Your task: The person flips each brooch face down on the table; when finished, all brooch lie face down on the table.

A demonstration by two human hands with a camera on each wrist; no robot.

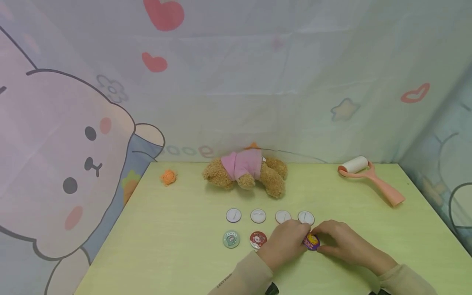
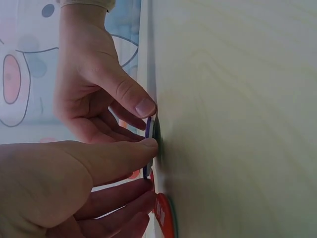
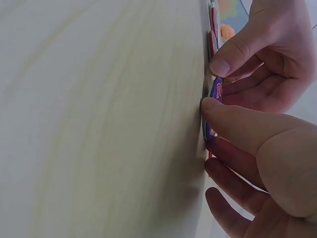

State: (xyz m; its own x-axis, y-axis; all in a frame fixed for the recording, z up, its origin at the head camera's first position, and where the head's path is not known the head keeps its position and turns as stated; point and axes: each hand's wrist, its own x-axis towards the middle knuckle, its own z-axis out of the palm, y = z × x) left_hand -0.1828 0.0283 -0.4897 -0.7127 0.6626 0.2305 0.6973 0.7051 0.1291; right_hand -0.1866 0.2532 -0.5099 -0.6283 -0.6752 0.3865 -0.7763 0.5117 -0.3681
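Note:
A round purple button badge (image 1: 311,242) with a yellow figure lies between both hands, at the right end of the front row. My left hand (image 1: 287,242) pinches its left edge and my right hand (image 1: 344,243) its right edge. In the right wrist view the purple badge (image 3: 216,90) stays very close to the tabletop; contact is hard to tell. A red badge (image 1: 258,239) and a green badge (image 1: 231,239) lie face up to the left. Beside the left fingers, the left wrist view shows an orange-red badge (image 2: 164,215).
Behind the front row lie several white badge backs (image 1: 258,216) with pins. Farther back are a teddy bear (image 1: 247,170) in a pink top, an orange yarn-like ball (image 1: 169,177) and a lint roller (image 1: 372,178). A patterned cloth (image 1: 258,82) hangs behind the table (image 1: 147,258).

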